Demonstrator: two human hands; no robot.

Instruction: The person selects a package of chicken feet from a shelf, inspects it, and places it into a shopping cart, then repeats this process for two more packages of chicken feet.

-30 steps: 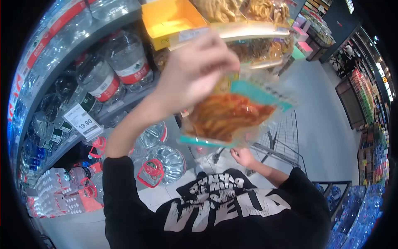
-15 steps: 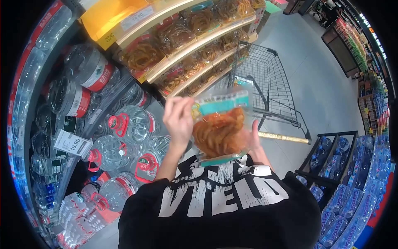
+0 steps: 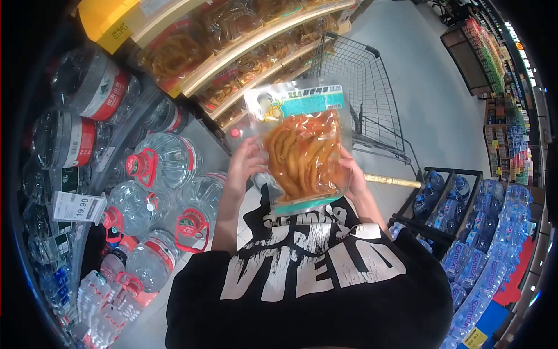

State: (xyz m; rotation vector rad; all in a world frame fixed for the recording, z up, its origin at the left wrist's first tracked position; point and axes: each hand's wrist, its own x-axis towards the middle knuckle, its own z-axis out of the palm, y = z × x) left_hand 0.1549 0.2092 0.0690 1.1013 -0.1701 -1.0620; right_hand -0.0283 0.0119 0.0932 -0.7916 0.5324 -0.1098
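A clear snack packet (image 3: 302, 148) full of orange-brown strips, with a teal label across its top, is held upright in front of the person's chest, between both hands. The left hand (image 3: 246, 164) grips the packet's left edge, fingers curled onto it. The right hand (image 3: 352, 174) clasps the lower right edge, its fingers mostly hidden behind the film. Just near of the packet is the person's black shirt (image 3: 308, 279) with white lettering.

Beyond the packet stands a wire shopping cart (image 3: 363, 87), its yellowish handle bar (image 3: 394, 181) just right of the right hand. To the far left, slanted shelves (image 3: 261, 38) carry more packets of similar strips. Left of the hands lie large water bottles (image 3: 165, 168) with red handles, with a price tag (image 3: 78, 206) reading 19.90 beside them. On the right, a dark rack (image 3: 442, 174) holds blue-labelled bottles (image 3: 482, 244).
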